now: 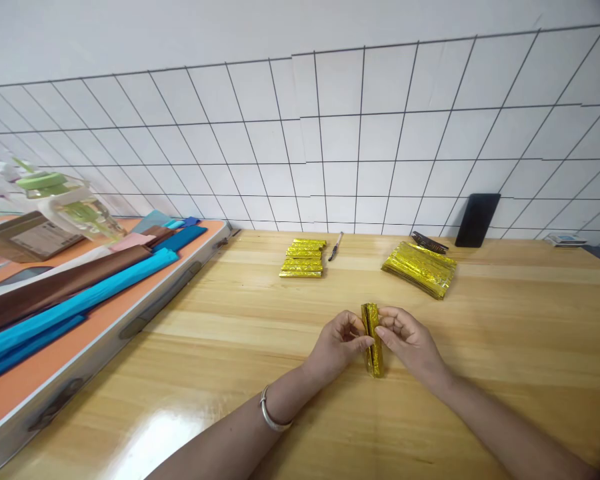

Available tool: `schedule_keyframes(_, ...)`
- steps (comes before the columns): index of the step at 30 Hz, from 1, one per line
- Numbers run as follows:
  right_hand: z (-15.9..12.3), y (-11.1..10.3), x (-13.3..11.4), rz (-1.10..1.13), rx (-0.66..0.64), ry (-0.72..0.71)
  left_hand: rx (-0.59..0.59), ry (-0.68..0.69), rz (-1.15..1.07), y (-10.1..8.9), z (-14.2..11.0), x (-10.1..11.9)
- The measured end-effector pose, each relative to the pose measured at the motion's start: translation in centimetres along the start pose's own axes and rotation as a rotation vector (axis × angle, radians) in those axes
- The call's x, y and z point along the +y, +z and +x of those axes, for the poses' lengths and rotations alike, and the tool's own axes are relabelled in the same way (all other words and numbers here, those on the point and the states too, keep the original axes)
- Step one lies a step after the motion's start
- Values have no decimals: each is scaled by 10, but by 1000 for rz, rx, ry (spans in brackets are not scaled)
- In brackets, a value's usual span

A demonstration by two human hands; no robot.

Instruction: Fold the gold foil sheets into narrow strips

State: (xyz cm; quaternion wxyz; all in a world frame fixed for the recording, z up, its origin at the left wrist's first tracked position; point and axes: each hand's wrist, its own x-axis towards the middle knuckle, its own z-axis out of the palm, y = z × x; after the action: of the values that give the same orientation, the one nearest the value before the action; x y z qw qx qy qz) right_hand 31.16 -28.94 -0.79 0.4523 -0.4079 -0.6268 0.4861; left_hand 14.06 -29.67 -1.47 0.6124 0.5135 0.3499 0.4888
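Observation:
Between my two hands is a narrow folded strip of shiny gold foil paper [374,360], held lengthwise just above or on the table. My left hand [341,343] pinches its left edge, the thumb lying across the front. On the other side my right hand [409,340] grips the right edge between thumb and fingers. A dark gap runs down the strip between its folds. Beyond my hands, a row of folded gold strips [303,259] lies at the back, left of centre. A stack of gold foil sheets [420,268] lies behind my right hand.
A pen [335,247] lies beside the folded strips. Behind the gold stack is a black stapler-like object [430,243]; a black phone [477,220] leans on the tiled wall. At left, an orange-topped box [125,303] bears blue and brown paper rolls [80,293] and a green-lidded bottle [75,200].

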Motion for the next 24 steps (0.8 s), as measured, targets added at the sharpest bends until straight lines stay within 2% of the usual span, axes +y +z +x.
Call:
schedule_keyframes(10,-4,-8,-5,-383,-20,-234,32,30,203,5,-3,8)
schedule_keyframes(15,-3,-12,-11,-407,-34,-264,52,58,312,5,-5,12)
schedule_keyframes(24,-3,-12,-12,-351,-12,-217,38,25,319,9,-9,14)
